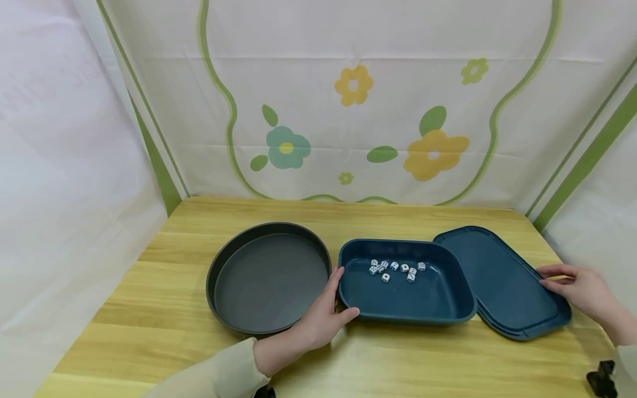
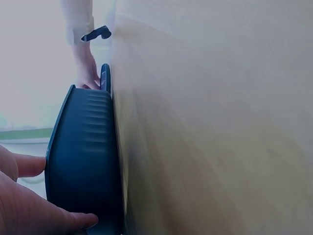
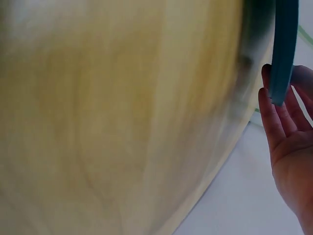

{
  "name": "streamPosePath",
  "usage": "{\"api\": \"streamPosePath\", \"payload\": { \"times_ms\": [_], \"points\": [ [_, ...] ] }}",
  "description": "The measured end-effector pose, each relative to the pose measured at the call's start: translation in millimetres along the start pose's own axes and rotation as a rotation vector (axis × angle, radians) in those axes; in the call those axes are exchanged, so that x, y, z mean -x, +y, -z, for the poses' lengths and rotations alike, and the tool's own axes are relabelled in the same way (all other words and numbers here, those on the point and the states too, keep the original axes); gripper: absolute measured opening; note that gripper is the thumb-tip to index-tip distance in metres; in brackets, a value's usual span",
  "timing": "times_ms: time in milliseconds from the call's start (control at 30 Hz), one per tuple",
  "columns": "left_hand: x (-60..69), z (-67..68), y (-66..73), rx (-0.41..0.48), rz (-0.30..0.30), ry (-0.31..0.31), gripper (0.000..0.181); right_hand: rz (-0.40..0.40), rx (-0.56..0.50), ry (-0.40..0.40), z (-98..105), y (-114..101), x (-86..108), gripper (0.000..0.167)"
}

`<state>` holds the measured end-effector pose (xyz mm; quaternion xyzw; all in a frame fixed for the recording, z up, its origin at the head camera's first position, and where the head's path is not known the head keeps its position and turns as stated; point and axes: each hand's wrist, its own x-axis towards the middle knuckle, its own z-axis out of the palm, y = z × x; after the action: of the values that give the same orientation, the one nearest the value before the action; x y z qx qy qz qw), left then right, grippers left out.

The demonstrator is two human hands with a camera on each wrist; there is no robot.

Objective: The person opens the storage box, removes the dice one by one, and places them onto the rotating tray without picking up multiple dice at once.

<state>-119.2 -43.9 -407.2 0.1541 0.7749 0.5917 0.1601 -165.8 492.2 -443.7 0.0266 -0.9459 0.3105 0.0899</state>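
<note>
In the head view, a dark blue rectangular container [image 1: 413, 307] holds several white dice [image 1: 385, 278] with dark pips. My left hand [image 1: 318, 320] rests against its left end, fairly straight fingers along the side and thumb at the front corner. The left wrist view shows those fingertips touching the container's wall [image 2: 83, 147]. To the right lies a matching blue lid [image 1: 502, 276], partly behind the container. My right hand [image 1: 587, 290] pinches the lid's right edge. In the right wrist view, its thumb and fingers are on either side of the lid's rim [image 3: 283, 54].
A round dark grey pan [image 1: 271, 282] stands left of the container, near my left forearm. All of it is on a wooden table [image 1: 164, 304]. Behind the table hangs a white curtain [image 1: 308, 83] with flowers, and white sheets close off both sides.
</note>
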Motion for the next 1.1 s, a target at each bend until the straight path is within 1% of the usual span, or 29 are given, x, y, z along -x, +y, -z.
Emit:
{"api": "streamPosePath", "payload": {
  "times_ms": [133, 400, 533, 633, 800, 900, 1000, 1100],
  "points": [
    [2.0, 0.0, 1.5, -0.003, -0.008, -0.003, 0.079, 0.008, 0.008, -0.009, -1.4, 3.4, 1.8, 0.022],
    [2.5, 0.6, 2.5, -0.009, -0.003, -0.008, 0.079, -0.049, 0.033, -0.105, 0.8, 2.3, 3.0, 0.026],
    [2.2, 0.7, 1.5, -0.001, -0.003, -0.010, 0.079, -0.061, 0.036, -0.098, 1.7, -1.0, 4.7, 0.027],
    [2.5, 1.7, 1.7, 0.008, -0.004, -0.015, 0.079, -0.046, 0.038, -0.067, 3.5, -6.3, 5.4, 0.026],
    [5.3, 6.0, 4.4, 0.031, -0.008, -0.035, 0.079, 0.011, 0.044, -0.039, 6.8, -24.8, 3.0, 0.027],
    [7.2, 10.4, 6.7, 0.021, -0.036, -0.045, 0.080, 0.043, 0.040, -0.046, 8.4, -41.7, 0.6, 0.028],
    [8.9, 17.9, 9.6, 0.001, -0.065, -0.054, 0.082, 0.067, 0.022, -0.048, 9.8, -61.0, -1.6, 0.026],
    [11.2, 28.5, 12.2, -0.021, -0.085, -0.058, 0.082, 0.103, -0.004, -0.063, 10.1, -79.4, -4.5, 0.022]
  ]
}}
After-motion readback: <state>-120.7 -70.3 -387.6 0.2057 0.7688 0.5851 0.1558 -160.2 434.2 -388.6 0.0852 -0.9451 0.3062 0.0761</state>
